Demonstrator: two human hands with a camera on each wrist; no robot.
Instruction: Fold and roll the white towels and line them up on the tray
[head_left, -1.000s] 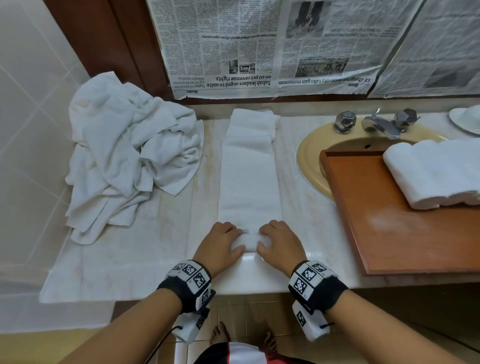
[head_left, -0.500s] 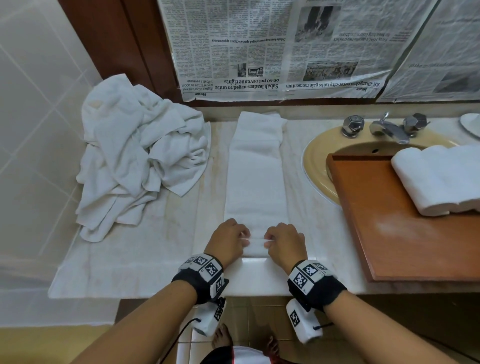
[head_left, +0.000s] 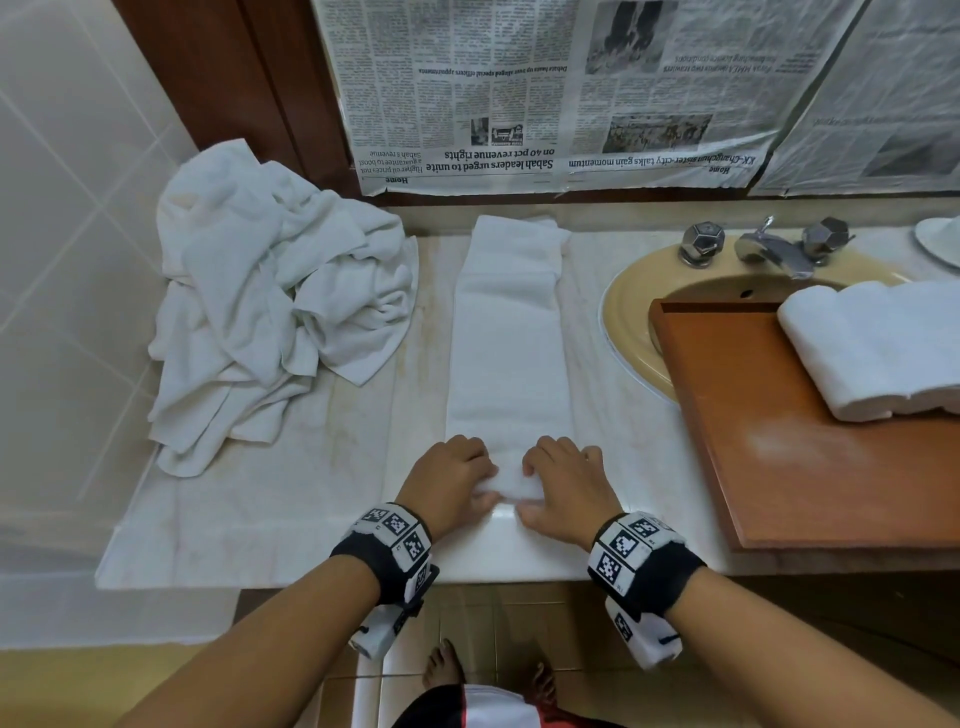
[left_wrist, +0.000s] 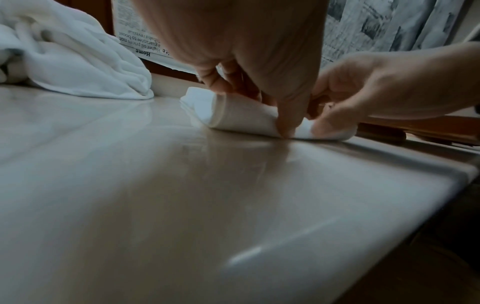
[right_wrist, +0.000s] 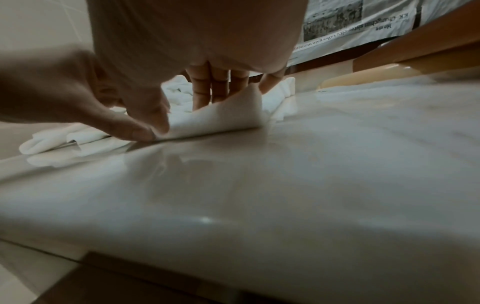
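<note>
A white towel (head_left: 509, 332) folded into a long strip lies on the marble counter, running from the back wall toward me. Its near end is curled into a small roll (head_left: 511, 480) (left_wrist: 241, 117) (right_wrist: 221, 117). My left hand (head_left: 451, 480) (left_wrist: 259, 82) and right hand (head_left: 563, 486) (right_wrist: 197, 67) sit side by side on that roll, fingers curled over its top and thumbs tucked against its near side. A brown wooden tray (head_left: 779, 426) lies over the sink at right, with rolled white towels (head_left: 872, 348) lined up at its far right.
A heap of loose white towels (head_left: 270, 306) fills the counter's back left, against the tiled wall. A yellow sink (head_left: 628, 322) with a chrome tap (head_left: 763, 249) sits under the tray. Newspaper (head_left: 571, 93) covers the wall behind. The counter's front edge (head_left: 467, 574) is just behind my wrists.
Both hands have moved a little away from the counter edge, turning the towel's near end over into a slightly thicker roll. The head view shifted closer.
</note>
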